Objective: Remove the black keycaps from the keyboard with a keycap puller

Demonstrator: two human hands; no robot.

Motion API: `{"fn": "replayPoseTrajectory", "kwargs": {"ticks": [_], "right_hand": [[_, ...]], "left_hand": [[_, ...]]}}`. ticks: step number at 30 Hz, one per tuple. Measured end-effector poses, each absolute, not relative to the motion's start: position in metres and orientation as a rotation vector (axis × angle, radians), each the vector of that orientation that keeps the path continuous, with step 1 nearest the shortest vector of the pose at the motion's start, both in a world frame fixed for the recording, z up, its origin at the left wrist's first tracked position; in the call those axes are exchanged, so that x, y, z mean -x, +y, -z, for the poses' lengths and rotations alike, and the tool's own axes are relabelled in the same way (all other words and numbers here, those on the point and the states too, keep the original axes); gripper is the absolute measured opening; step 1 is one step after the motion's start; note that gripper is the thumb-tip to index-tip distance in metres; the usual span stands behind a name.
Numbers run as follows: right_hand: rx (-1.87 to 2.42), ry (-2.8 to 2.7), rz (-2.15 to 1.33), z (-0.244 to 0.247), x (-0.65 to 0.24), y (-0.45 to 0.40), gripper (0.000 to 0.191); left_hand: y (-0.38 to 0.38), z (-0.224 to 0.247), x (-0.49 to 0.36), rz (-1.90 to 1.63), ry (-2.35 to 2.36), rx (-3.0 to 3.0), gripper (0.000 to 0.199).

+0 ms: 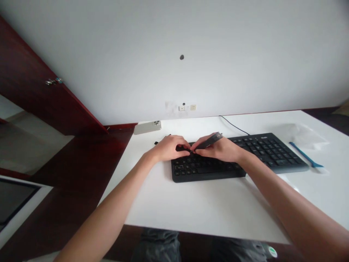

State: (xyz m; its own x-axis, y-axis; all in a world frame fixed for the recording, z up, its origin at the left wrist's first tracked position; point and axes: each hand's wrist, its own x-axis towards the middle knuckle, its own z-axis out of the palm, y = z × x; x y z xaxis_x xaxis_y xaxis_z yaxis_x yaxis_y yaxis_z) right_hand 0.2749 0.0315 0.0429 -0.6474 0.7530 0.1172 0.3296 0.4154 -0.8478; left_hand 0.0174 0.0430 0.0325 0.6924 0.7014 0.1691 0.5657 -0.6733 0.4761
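Note:
A black keyboard (218, 174) lies at a slant on the white table. My right hand (222, 147) is over its middle-left keys, closed around a black pen-like tool (209, 141) whose lower end points down at the keys. My left hand (174, 147) is at the keyboard's upper left. Its thumb and fingers curl towards each other near the tool's tip, and what lies between them is too dark and small to make out. One key spot (179, 167) at the lower left has a pale outline. A small black piece (156, 143) lies left of my left hand.
A pale phone (147, 127) lies at the table's far left corner. Right of the keyboard are a blue brush-like tool (305, 153) and a clear plastic bag (302, 134). A cable (234, 124) runs from the keyboard to the back edge. Wall sockets (187, 107) are behind.

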Motion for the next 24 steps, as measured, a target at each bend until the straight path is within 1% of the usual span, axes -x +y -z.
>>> {"fn": "replayPoseTrajectory", "kwargs": {"ticks": [3, 8, 12, 19, 22, 24], "right_hand": [[0.957, -2.242, -1.128, -0.047, -0.274, 0.026, 0.028], [0.974, -2.257, -1.102, -0.047, -0.273, 0.026, 0.033], [0.975, -2.251, -1.087, -0.046, -0.273, 0.025, 0.033], [1.047, -2.38, -0.769, -0.053, -0.259, 0.01, 0.028], [1.018, -2.402, -0.718, -0.052, -0.255, 0.009, 0.027], [1.01, -2.418, -0.709, -0.051, -0.256, 0.009, 0.027]], "left_hand": [[0.04, -0.024, -0.016, -0.554, 0.969, -2.509, 0.007], [0.038, -0.022, -0.015, -0.567, 0.938, -2.528, 0.012], [0.04, -0.02, -0.014, -0.57, 0.941, -2.563, 0.012], [0.039, -0.022, -0.013, -0.562, 0.961, -2.504, 0.01], [0.039, -0.023, -0.012, -0.575, 0.985, -2.457, 0.01], [0.04, -0.023, -0.011, -0.588, 0.979, -2.427, 0.014]]}}
